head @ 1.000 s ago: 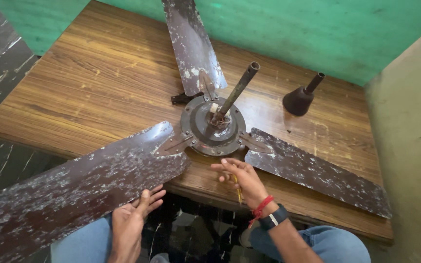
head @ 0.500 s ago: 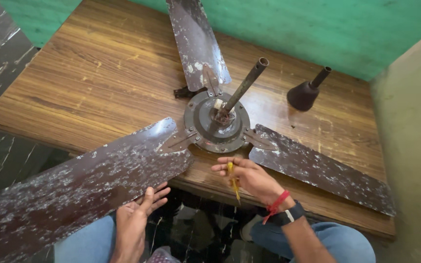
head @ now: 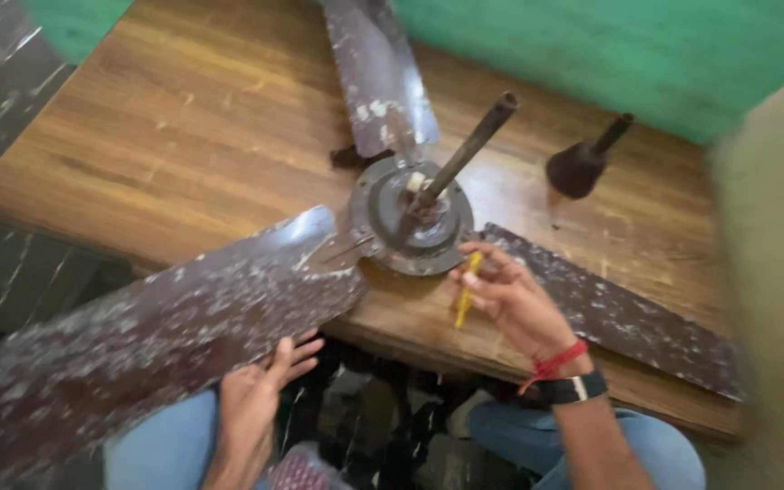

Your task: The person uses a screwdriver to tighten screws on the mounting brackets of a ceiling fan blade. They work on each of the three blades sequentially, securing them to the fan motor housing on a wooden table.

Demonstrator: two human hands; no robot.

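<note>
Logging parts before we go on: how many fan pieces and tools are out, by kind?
Fan blades: 3
Motor hub with rod: 1
Loose bell-shaped cover: 1
Yellow-handled tool, in right hand: 1
Total: 6

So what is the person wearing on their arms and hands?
Both hands are bare, with no gloves and no sleeves showing on the forearms. The right hand has a red thread band around the wrist, and just behind it a black wristband with a small pale patch. The left hand and its wrist wear nothing that shows.
</note>
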